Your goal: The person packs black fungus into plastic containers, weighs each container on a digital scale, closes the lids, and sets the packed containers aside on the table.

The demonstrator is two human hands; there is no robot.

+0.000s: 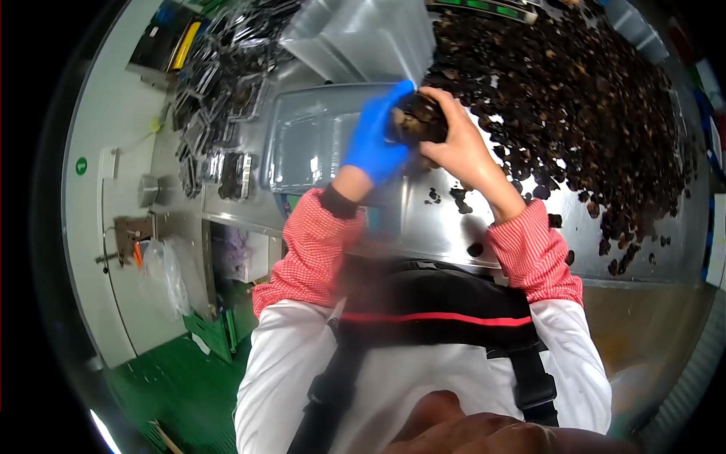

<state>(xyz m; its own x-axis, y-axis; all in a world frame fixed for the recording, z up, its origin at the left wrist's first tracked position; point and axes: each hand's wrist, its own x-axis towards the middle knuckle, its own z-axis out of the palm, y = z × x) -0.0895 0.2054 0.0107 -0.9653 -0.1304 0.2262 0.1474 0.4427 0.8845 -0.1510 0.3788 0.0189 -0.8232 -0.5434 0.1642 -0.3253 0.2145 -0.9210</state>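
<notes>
Between my two hands is a clump of dark brown mushrooms (418, 119), small cap-like pieces pressed together. My left hand (378, 138), in a blue glove, cups the clump from the left, with its thumb side up at the back. From the right, my bare right hand (463, 145) curves its fingers and thumb round the same clump. Whether a clear pack lies under the pieces, I cannot make out. Below the hands is the right end of a grey translucent tub (302, 140). A wide heap of the same mushrooms (560, 98) spreads over the steel table to the right.
Stacked clear plastic containers (367, 38) stand behind the tub. Many clear punnets (219, 98) are piled at the left, one filled punnet (236, 175) nearest me. A scale with green displays (491, 9) sits at the back. Loose pieces (460, 200) lie near the steel table's front edge (446, 253).
</notes>
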